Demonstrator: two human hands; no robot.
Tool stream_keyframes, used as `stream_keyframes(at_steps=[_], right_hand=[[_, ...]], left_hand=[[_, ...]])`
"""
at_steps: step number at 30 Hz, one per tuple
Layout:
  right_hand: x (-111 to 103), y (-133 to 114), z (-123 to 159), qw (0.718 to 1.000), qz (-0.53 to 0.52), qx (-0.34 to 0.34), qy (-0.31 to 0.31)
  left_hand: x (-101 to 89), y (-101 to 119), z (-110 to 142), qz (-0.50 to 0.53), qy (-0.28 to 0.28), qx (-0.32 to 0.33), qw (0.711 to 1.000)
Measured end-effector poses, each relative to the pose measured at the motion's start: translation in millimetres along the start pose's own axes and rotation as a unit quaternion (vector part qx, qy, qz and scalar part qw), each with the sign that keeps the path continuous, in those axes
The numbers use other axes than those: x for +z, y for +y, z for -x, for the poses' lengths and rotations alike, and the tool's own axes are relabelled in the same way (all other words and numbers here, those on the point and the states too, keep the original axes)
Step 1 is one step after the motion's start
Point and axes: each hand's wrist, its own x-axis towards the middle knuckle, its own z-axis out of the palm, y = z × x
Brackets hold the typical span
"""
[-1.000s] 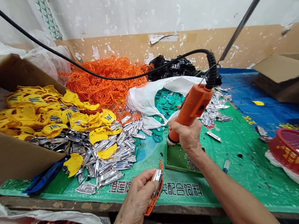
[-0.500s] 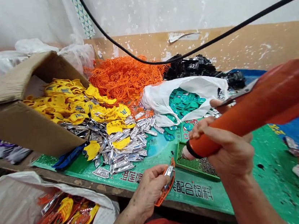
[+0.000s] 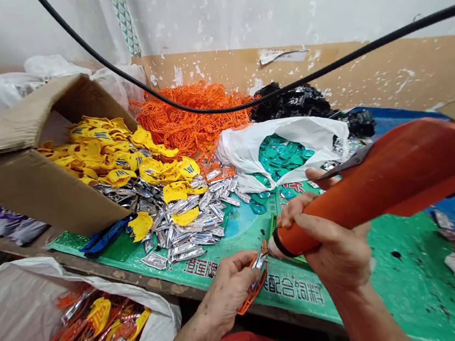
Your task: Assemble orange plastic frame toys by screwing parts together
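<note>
My left hand (image 3: 233, 283) pinches an orange plastic frame (image 3: 250, 302) with a silver plate (image 3: 259, 263) lying against it, near the table's front edge. My right hand (image 3: 335, 240) is wrapped round an electric screwdriver (image 3: 362, 187) covered in orange-red material, with a metal lever (image 3: 351, 161) along its top. Its pale nose (image 3: 273, 249) points left and meets the upper end of the held pieces; the bit's exact contact is too small to make out. Behind the screwdriver, a green tray (image 3: 274, 221) is mostly hidden.
A tipped cardboard box (image 3: 47, 187) spills yellow parts (image 3: 104, 147) beside silver plates (image 3: 193, 230). Farther back lie orange frames (image 3: 194, 105), black parts (image 3: 297, 101) and a white bag (image 3: 237, 147) of teal pieces. A sack (image 3: 162, 311) of assembled parts stands front left. A black cable (image 3: 220, 109) hangs across.
My right hand has brought the screwdriver left and slightly down, from over the green tray to the pieces in my left hand. My left hand stays nearly in place.
</note>
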Motion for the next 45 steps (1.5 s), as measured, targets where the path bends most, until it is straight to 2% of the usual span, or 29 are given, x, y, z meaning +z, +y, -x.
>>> stream_keyframes(at_steps=[19, 25, 36, 45], right_hand=[[-4.5, 4.7, 4.7, 1.000, 0.010, -0.001, -0.017], [-2.5, 2.9, 5.4, 1.000, -0.002, 0.005, 0.006], [-3.4, 5.8, 10.8, 0.999, 0.014, -0.017, -0.023], [-6.1, 15.8, 14.1, 0.997, 0.050, -0.033, -0.047]], left_hand=[[3.0, 0.4, 1.8, -0.021, 0.007, 0.017, 1.000], [3.3, 1.2, 1.7, -0.022, 0.006, 0.012, 1.000], [3.0, 0.0, 3.0, -0.064, 0.008, 0.046, 0.997], [3.3, -3.7, 5.1, -0.044, 0.016, 0.055, 0.997]])
